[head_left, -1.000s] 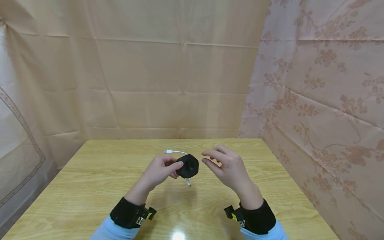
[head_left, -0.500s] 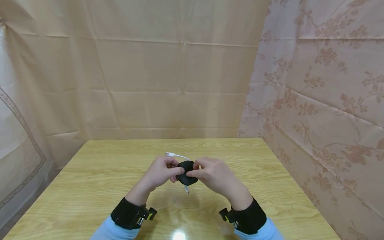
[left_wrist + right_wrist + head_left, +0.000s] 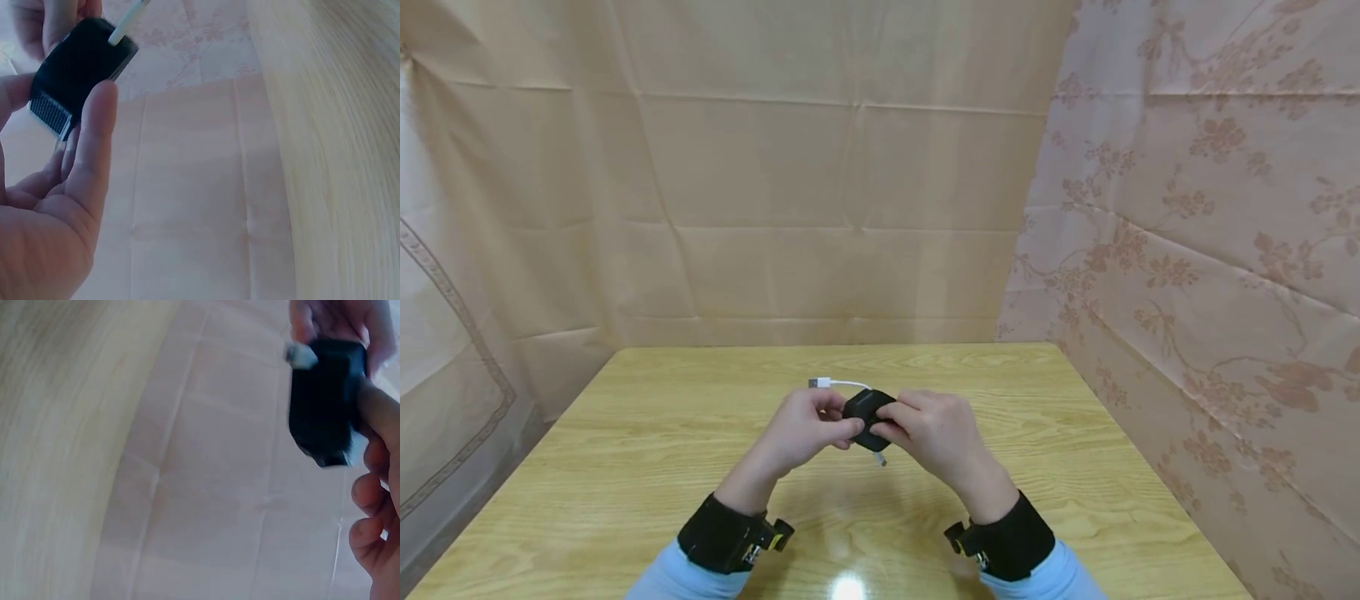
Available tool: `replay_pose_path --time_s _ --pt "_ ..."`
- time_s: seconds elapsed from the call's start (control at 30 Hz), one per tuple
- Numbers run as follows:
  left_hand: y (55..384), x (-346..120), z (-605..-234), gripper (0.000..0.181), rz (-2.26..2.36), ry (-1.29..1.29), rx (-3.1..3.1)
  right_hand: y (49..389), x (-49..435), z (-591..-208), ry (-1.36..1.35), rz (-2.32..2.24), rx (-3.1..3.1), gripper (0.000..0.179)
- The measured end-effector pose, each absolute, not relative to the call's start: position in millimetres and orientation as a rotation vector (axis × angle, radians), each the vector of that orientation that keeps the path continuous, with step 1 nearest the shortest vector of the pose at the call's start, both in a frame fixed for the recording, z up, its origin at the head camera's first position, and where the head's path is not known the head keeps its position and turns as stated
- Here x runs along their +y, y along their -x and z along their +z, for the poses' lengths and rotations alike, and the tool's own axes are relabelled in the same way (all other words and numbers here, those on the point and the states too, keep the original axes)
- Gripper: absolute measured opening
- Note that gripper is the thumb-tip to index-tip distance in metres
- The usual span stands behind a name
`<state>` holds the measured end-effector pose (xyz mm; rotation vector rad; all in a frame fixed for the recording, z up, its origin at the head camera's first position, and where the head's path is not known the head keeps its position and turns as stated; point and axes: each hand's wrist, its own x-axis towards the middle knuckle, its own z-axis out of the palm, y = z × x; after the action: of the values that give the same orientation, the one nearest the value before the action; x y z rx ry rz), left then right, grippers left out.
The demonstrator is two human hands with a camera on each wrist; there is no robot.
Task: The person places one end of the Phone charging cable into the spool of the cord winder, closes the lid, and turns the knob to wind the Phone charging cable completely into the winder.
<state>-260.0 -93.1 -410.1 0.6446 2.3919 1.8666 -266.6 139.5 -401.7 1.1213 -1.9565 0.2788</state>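
Observation:
Both hands hold a small black hexagonal piece (image 3: 867,407) above the table, in the middle of the head view. A white USB cable (image 3: 846,383) comes out at its top and ends in a USB-A plug (image 3: 820,382). From its lower edge pokes a short white connector (image 3: 880,459), which also shows as a white plug end (image 3: 127,24) in the left wrist view. My left hand (image 3: 805,429) pinches the piece's left side, thumb on the front. At its right side my right hand (image 3: 936,433) grips it with thumb and fingers. A ribbed patch (image 3: 50,115) marks one side.
A light wood table (image 3: 662,450) lies under the hands, with a bright reflection near its front edge. Beige cloth (image 3: 775,208) hangs behind it. Flower-patterned cloth (image 3: 1210,250) hangs along the right.
My right hand has come left from apart to grip the black piece. The piece has tilted between the hands; the left hand has barely moved.

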Motion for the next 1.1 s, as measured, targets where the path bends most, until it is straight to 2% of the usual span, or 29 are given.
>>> replay_pose_path --time_s 0.2,0.5,0.8,1.1 --pt "258 -89 -409 0.021 1.962 -0.695 2.455 263 131 -406 -1.028 0.265 -1.932 0.021" --pt "259 -82 -412 0.021 2.052 -0.639 2.417 253 118 -412 -0.906 0.307 -2.006 0.022" --pt "259 -83 -408 0.017 2.065 -0.595 2.380 259 124 -409 -0.950 0.443 -2.009 0.014" --pt "258 -89 -405 0.022 2.018 -0.587 2.341 264 129 -405 -1.053 0.481 -1.985 0.009"
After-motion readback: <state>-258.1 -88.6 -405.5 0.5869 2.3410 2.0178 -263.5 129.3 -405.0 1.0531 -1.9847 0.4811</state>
